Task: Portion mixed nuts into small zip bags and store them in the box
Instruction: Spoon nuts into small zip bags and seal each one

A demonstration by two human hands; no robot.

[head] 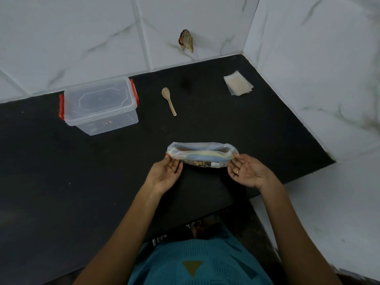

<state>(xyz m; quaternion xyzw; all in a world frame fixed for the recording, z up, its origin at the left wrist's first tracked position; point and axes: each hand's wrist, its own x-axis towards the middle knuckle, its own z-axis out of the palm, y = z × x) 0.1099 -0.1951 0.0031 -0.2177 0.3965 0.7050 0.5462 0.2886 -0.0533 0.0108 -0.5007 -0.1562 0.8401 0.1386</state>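
Head view: both hands stretch the nut bag at its mouth.
The nut bag [202, 154] stands on the black counter [226, 112], directly in front of the person, with its mouth partly open. The left hand [166, 173] pinches the left end of the zip strip and the right hand [247, 171] pinches the right end, both palms up. The lidded box [98, 99] with red clips stands far left. The wooden spoon [169, 100] lies just right of it, and the stack of small zip bags [238, 83] lies far right.
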